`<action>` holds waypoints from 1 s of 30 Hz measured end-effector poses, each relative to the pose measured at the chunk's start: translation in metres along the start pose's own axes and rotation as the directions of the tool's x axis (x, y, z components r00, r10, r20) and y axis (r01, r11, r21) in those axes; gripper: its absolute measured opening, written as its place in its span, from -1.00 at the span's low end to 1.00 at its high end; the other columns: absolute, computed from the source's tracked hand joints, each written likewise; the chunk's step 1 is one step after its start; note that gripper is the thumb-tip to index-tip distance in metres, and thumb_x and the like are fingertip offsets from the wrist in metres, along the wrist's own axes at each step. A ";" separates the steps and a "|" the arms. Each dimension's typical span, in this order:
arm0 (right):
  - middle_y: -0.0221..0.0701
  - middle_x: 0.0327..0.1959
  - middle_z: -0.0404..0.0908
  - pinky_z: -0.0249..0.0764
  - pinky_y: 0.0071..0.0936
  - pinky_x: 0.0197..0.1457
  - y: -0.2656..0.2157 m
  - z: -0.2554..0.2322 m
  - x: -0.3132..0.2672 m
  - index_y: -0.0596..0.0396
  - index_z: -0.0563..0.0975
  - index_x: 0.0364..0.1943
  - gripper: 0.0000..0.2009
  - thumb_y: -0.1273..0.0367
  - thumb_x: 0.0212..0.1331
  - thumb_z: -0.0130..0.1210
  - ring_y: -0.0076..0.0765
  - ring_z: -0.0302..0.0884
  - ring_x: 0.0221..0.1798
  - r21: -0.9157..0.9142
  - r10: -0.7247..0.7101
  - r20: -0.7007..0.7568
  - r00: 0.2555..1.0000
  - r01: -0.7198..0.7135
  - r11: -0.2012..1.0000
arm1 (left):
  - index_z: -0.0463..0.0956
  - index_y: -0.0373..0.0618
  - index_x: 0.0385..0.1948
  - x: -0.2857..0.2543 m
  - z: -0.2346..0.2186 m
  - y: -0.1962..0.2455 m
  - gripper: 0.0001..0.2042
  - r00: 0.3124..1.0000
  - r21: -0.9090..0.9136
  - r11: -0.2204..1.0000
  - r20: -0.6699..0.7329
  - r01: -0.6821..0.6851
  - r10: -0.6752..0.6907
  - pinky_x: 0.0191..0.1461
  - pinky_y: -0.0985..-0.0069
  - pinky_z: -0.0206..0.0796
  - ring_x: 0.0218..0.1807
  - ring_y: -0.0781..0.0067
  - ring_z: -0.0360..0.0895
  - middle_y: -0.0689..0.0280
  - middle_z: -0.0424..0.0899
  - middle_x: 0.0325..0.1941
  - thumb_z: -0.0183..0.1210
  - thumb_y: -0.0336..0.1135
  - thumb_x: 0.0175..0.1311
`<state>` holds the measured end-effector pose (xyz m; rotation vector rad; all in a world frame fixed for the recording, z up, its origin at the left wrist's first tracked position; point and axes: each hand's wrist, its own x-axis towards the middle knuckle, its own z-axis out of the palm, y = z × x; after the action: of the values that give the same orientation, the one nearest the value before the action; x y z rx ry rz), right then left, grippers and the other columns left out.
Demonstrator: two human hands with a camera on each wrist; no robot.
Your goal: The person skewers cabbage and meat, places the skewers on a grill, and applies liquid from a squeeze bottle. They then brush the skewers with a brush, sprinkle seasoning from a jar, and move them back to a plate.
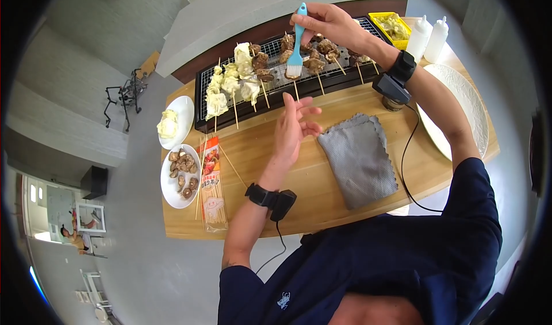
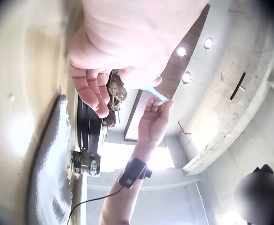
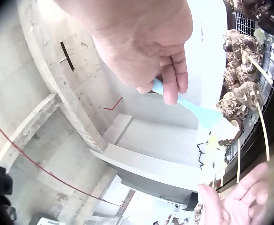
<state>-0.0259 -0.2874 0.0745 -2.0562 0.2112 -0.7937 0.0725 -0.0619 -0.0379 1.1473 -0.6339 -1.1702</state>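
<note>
Up over the grill, the right hand (image 1: 330, 25) pinches the handle of a light blue brush (image 1: 298, 40), its bristles down on a mushroom skewer (image 1: 291, 75). In the right wrist view the brush (image 3: 198, 110) touches the mushroom piece near the grill's edge. The left hand (image 1: 292, 131) is held just in front of the grill, palm up with fingers spread and slightly bent, holding nothing visible. Mushroom skewers (image 1: 328, 48) lie on the middle and right of the grill (image 1: 201, 104); pale leafy skewers (image 1: 216, 104) lie at its left.
Left of the grill are a plate with leaves (image 1: 183, 118), a bowl of mushrooms (image 1: 168, 184) and a skewer packet (image 1: 214, 204). A grey cloth (image 1: 362, 164) lies front right. Further right are a large plate (image 1: 480, 118), a jar (image 1: 392, 104), white bottles (image 1: 420, 37) and a yellow basket (image 1: 407, 44).
</note>
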 end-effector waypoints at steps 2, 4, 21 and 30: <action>-0.44 -0.26 0.70 0.59 -0.56 -0.11 0.008 0.001 0.014 0.17 0.60 -0.02 -0.63 0.11 0.49 0.05 -0.56 0.70 -0.26 -0.011 -0.016 0.007 1.000 0.016 1.000 | 0.41 -0.35 0.17 0.013 -0.003 0.000 -0.31 0.999 -0.046 0.998 -0.019 -0.046 0.045 -0.38 0.59 0.46 -0.45 0.49 0.64 0.20 0.68 -0.17 -0.18 0.26 0.54; -0.40 -0.29 0.72 0.59 -0.55 -0.12 0.016 -0.002 0.027 0.17 0.60 -0.05 -0.62 0.09 0.48 0.07 -0.53 0.72 -0.25 -0.021 -0.027 0.010 1.000 0.027 0.999 | 0.46 -0.31 0.15 0.022 -0.004 0.001 -0.38 0.996 -0.091 0.992 -0.038 -0.086 0.083 -0.38 0.60 0.44 -0.46 0.51 0.63 0.25 0.69 -0.20 -0.13 0.20 0.56; -0.38 -0.25 0.80 0.59 -0.53 -0.05 0.042 -0.003 0.048 0.10 0.61 0.04 -0.68 0.15 0.49 0.06 -0.48 0.77 -0.09 -0.257 -0.149 -0.038 0.988 0.135 0.957 | 0.58 -0.17 0.07 0.021 -0.008 0.005 -0.66 0.991 0.002 0.993 -0.067 -0.120 0.119 -0.36 0.69 0.33 -0.46 0.71 0.55 0.45 0.66 -0.32 0.02 -0.09 0.58; -0.46 -0.32 0.79 0.53 -0.56 -0.06 -0.035 0.002 -0.001 0.05 0.66 0.03 -0.69 0.17 0.49 0.04 -0.67 0.68 -0.18 -0.308 -0.102 0.090 0.991 0.125 0.943 | 0.58 -0.19 0.00 0.022 -0.012 0.006 -0.65 0.987 0.053 0.988 -0.060 -0.144 0.147 -0.42 0.70 0.38 -0.50 0.69 0.57 0.34 0.74 -0.26 0.13 -0.05 0.51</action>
<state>-0.0307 -0.2647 0.1011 -2.4115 0.1883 -0.7931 0.0920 -0.0789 -0.0395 1.1555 -0.6885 -0.9947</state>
